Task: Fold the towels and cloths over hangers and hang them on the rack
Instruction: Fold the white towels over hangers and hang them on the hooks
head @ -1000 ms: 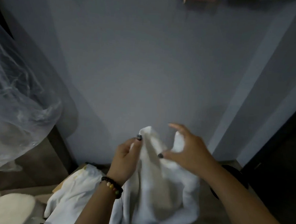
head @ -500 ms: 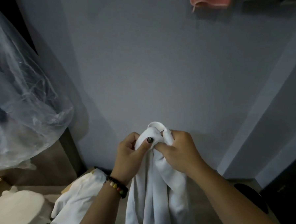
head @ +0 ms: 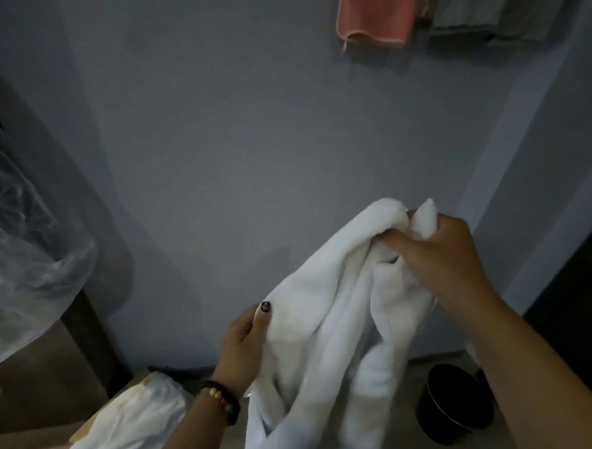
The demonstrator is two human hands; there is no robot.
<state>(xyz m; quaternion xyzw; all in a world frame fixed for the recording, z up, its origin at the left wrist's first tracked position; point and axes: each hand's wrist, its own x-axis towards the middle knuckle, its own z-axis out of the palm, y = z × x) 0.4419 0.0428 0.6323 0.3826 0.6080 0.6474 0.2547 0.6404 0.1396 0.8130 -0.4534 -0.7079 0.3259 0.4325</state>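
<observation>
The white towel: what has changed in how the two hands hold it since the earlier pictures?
The hands were together at the white towel top. Now the left hand has slid down one edge, and the right hand has lifted the bunched top up to the right. Both keep gripping it.

The towel [head: 337, 329] is plain white. A pink cloth [head: 376, 14] with a paler edge hangs beside grey ones [head: 477, 14]. The wall [head: 241, 135] is blue-grey, the bin [head: 453, 404] black, the bracelet [head: 222, 397] black with coloured beads.
</observation>
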